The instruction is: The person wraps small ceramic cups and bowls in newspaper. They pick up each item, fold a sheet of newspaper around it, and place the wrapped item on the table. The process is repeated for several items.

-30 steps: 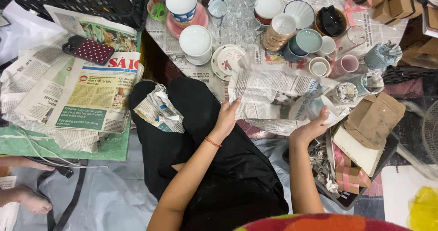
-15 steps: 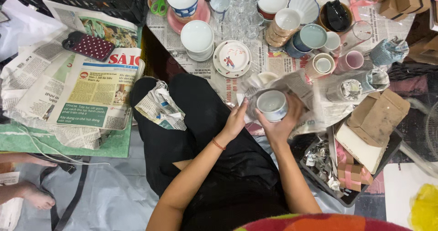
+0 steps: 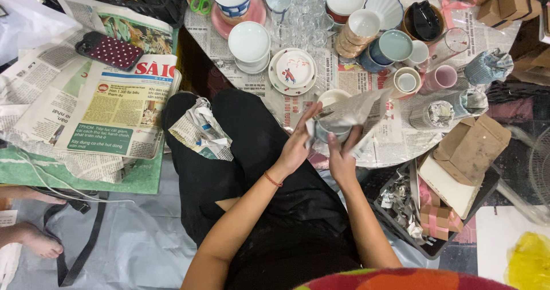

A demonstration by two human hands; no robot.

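— Where do we have our hands?

— Near the middle of the frame. Our left hand [image 3: 299, 144] presses on the left side of a small cup [image 3: 332, 130], fingers curled against a sheet of newspaper [image 3: 358, 111] that is folded over it. Our right hand [image 3: 342, 158] grips the cup from below, thumb up along its side. Both hands are closed on the cup and paper together.

— How much of the cup can we see?

— Only a pale band of it between the folds; the paper rises over it toward the upper right.

— And just beyond the hands?

— A white bowl [image 3: 334, 98] sits just above the cup, on the newspaper-covered table [image 3: 395, 147]. Up and left of it is a small painted plate [image 3: 293, 70], and beside that a white bowl turned over [image 3: 248, 41].

— Further out?

— Along the upper edge stand clear glasses [image 3: 306, 15], stacked bowls and a pink cup [image 3: 442, 77]. Toward the right edge lie paper-wrapped bundles [image 3: 487, 66] and a brown cardboard box [image 3: 471, 148]. On our left knee rests a crumpled newspaper wad [image 3: 200, 130]. At the left of the frame a pile of newspapers [image 3: 114, 109] carries a dotted dark case [image 3: 109, 50], and another person's bare foot [image 3: 35, 241] shows at the lower left.
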